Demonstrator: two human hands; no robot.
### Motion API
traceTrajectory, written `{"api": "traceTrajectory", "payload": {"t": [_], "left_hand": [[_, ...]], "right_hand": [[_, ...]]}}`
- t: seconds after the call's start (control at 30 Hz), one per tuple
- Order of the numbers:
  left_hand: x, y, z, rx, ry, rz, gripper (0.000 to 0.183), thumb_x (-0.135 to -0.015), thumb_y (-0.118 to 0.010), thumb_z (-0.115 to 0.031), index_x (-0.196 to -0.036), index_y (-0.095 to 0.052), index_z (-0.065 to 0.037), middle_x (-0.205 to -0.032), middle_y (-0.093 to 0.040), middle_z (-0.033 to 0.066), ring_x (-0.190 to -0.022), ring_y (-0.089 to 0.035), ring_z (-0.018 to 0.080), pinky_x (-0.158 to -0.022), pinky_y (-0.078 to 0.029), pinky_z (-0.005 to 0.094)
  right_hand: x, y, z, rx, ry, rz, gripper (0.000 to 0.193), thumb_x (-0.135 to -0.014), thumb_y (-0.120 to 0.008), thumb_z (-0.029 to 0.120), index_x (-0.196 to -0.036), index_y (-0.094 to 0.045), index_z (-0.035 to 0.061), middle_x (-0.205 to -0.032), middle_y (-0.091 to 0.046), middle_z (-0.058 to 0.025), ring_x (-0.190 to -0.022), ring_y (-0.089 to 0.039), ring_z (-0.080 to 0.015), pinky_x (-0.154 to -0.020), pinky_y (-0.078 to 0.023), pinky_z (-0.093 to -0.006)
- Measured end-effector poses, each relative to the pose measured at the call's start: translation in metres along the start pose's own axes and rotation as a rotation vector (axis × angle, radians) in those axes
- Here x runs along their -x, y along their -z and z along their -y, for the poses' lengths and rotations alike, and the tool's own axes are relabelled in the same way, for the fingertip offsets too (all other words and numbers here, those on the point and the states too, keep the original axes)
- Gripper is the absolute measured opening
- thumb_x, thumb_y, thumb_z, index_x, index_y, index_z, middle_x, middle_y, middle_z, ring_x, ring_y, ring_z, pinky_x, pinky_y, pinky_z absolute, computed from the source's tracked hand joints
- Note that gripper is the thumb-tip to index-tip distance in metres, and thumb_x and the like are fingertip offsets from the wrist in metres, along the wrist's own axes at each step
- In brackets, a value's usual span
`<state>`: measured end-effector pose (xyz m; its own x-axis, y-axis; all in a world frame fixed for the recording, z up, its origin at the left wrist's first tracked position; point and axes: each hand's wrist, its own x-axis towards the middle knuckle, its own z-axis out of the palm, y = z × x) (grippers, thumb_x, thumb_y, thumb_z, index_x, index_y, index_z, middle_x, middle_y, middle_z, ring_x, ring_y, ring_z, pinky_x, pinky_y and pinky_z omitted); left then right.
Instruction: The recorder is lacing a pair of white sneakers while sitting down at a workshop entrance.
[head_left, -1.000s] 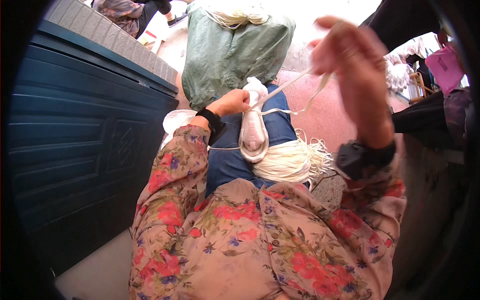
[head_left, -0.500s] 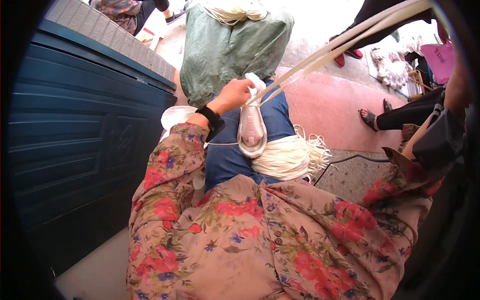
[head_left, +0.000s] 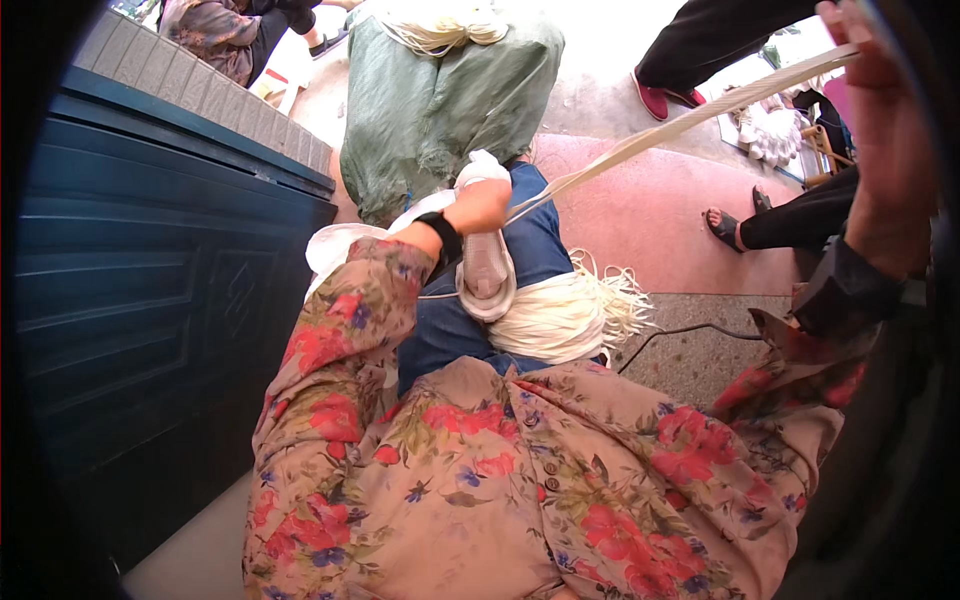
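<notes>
A pale cream strand, flat and fibrous like a band of raw fibre, runs taut from the left hand up and rightward to the right hand. The left hand is closed around the strand's lower end, just above the lap; a black band circles its wrist. The right hand is raised at the upper right edge, fingers curled about the strand's far end, though the rim bends and crops it so the grip is only partly seen.

Just below the left hand, one smooth, oval, pinkish-white pad rests on the blue jeans, touching a loose bundle of the same cream fibre whose frayed ends fan out to the right. Both sleeves and the shirt are soft beige cloth printed with red flowers.

Beyond the knees stands one slumped green sack of woven cloth, with more cream fibre spilling from its top. A thin black cable lies on the speckled floor, next to a pink mat. To the left is a dark blue panelled metal door under a tiled ledge.

Other people sit nearby: a sandalled foot and a red shoe at the right, a patterned sleeve at the top left.
</notes>
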<state>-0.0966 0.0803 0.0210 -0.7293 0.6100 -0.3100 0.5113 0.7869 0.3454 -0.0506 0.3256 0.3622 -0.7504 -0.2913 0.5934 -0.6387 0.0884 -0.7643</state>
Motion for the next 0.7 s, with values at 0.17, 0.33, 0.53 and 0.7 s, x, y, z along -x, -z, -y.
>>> {"api": "traceTrajectory", "payload": {"t": [0.17,0.33,0.53,0.7], "left_hand": [[-0.019,0.007,0.002,-0.082,-0.067,0.146,0.018,-0.062,-0.059,-0.001,-0.079,-0.065,-0.001,-0.085,-0.064,0.0204,-0.082,-0.063,0.0344,-0.069,-0.050,0.0409],[-0.011,0.008,0.004,-0.094,-0.114,0.166,0.016,-0.064,-0.057,0.000,-0.079,-0.061,0.001,-0.081,-0.063,0.0208,-0.082,-0.062,0.0354,-0.069,-0.049,0.0414],[-0.020,0.001,0.004,0.075,-0.076,0.045,0.020,-0.066,-0.054,-0.003,-0.084,-0.063,0.000,-0.087,-0.063,0.0215,-0.083,-0.061,0.0370,-0.070,-0.049,0.0420],[-0.002,0.010,0.032,0.157,0.153,-0.272,0.021,-0.072,-0.052,-0.019,-0.080,-0.066,-0.006,-0.080,-0.063,0.0194,-0.081,-0.061,0.0363,-0.072,-0.048,0.0442]], "right_hand": [[0.032,0.005,-0.024,-0.059,-0.128,-0.023,0.029,-0.096,-0.039,0.019,-0.112,-0.055,-0.0002,-0.065,-0.042,0.0007,-0.063,-0.044,-0.0112,-0.069,-0.038,-0.0270],[0.071,0.006,-0.047,-0.121,-0.207,-0.079,0.027,-0.095,-0.043,0.021,-0.106,-0.059,0.0015,-0.063,-0.050,-0.0001,-0.053,-0.046,-0.0072,-0.050,-0.039,-0.0220],[0.124,-0.045,-0.111,-0.130,-0.734,0.086,0.023,-0.092,-0.048,0.022,-0.098,-0.061,0.0040,-0.066,-0.055,0.0001,-0.056,-0.050,-0.0052,-0.051,-0.041,-0.0198],[0.186,-0.141,-0.189,0.193,-0.788,0.423,0.023,-0.084,-0.055,0.020,-0.084,-0.061,-0.0022,-0.073,-0.059,-0.0155,-0.066,-0.059,-0.0265,-0.061,-0.046,-0.0350]]}}
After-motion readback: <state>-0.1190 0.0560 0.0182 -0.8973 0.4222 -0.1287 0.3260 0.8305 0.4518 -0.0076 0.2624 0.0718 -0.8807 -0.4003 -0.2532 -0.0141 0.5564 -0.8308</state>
